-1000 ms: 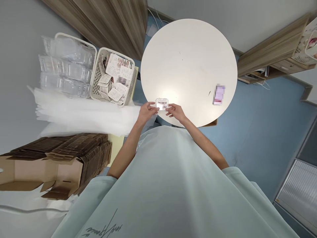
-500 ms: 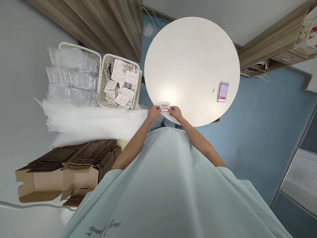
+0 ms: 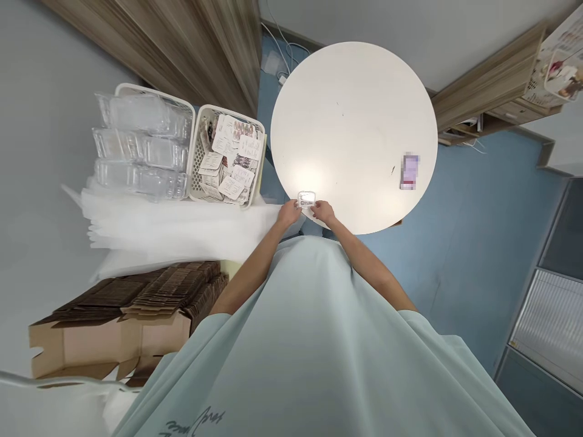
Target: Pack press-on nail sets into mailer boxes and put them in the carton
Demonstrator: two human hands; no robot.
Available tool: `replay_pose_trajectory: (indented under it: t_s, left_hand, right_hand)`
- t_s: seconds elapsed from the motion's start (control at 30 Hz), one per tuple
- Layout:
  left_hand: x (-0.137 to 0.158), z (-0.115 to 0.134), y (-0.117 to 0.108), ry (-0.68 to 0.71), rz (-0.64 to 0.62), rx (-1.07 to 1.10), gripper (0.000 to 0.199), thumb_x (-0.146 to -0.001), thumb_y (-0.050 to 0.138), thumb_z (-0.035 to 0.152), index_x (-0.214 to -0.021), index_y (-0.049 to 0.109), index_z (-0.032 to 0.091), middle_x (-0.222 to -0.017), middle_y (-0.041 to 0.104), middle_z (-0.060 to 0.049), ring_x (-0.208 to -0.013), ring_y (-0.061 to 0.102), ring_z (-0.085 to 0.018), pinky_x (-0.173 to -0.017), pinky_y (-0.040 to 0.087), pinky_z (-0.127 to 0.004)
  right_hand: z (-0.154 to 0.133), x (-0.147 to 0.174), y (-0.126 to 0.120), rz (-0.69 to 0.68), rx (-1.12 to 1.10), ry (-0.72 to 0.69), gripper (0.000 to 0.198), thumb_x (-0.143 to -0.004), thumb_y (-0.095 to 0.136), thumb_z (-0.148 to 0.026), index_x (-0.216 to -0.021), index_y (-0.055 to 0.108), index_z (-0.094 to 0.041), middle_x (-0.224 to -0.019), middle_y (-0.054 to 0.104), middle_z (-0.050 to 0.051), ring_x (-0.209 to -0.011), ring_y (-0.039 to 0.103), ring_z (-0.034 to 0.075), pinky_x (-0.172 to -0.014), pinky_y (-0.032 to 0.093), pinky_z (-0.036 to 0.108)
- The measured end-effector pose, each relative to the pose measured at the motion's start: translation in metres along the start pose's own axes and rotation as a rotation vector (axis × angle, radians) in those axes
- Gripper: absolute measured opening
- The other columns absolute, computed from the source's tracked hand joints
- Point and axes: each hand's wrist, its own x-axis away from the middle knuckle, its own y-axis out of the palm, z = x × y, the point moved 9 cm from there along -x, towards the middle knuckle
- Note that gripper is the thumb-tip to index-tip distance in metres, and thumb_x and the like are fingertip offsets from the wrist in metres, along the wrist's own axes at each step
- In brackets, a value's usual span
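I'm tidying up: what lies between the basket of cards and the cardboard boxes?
In the head view, white sheets lie between the basket and the boxes.

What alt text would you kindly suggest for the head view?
A person's left hand and right hand hold a small clear case at the edge of a round white table. Left of it are plastic containers, a basket of cards, white sheets and cardboard.

No word can be read for sure. Dark script (image 3: pixel 200 420) on the shirt (image 3: pixel 319 340) stands upside down, partly out of view; print on the cards (image 3: pixel 250 147) is too small.
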Motion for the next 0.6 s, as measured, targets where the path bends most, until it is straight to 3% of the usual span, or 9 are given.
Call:
replay_pose_trajectory:
  t_s: [0.13, 0.27, 0.43, 0.6]
  left_hand:
    - [0.019, 0.006, -0.019, 0.074, 0.037, 0.03, 0.049, -0.107, 0.062, 0.025, -0.155, 0.068, 0.014, -0.165, 0.068, -0.018, -0.144, 0.071, -0.033, -0.122, 0.052, -0.041]
    - [0.045, 0.012, -0.063, 0.221, 0.149, 0.131, 0.043, -0.107, 0.064, 0.025, -0.149, 0.072, 0.018, -0.154, 0.077, -0.014, -0.131, 0.079, -0.03, -0.118, 0.058, -0.042]
    - [0.081, 0.003, -0.148, 0.368, 0.405, 0.263, 0.04, -0.107, 0.064, 0.029, -0.144, 0.073, 0.019, -0.143, 0.082, -0.013, -0.121, 0.081, -0.025, -0.109, 0.065, -0.039]
    - [0.111, -0.036, -0.244, 0.385, 0.727, 0.23, 0.038, -0.107, 0.062, 0.033, -0.142, 0.072, 0.02, -0.144, 0.08, -0.014, -0.125, 0.078, -0.026, -0.11, 0.064, -0.04]
  right_hand:
    - [-0.007, 0.008, -0.01, 0.051, -0.004, -0.034, 0.029, -0.11, 0.066, -0.03, -0.136, 0.073, -0.018, -0.156, 0.073, 0.018, -0.097, 0.086, 0.023, -0.096, 0.068, 0.038]
    - [-0.027, 0.022, -0.025, 0.086, -0.103, -0.155, 0.033, -0.106, 0.069, -0.038, -0.134, 0.075, -0.021, -0.151, 0.076, 0.015, -0.09, 0.085, 0.022, -0.097, 0.069, 0.042]
    - [-0.068, 0.043, -0.033, 0.049, -0.18, -0.311, 0.041, -0.101, 0.072, -0.054, -0.127, 0.076, -0.023, -0.138, 0.081, 0.012, -0.095, 0.084, 0.024, -0.097, 0.069, 0.045]
    - [-0.119, 0.067, -0.025, -0.002, -0.181, -0.449, 0.049, -0.096, 0.075, -0.064, -0.125, 0.078, -0.025, -0.13, 0.083, 0.011, -0.094, 0.083, 0.025, -0.097, 0.067, 0.047]
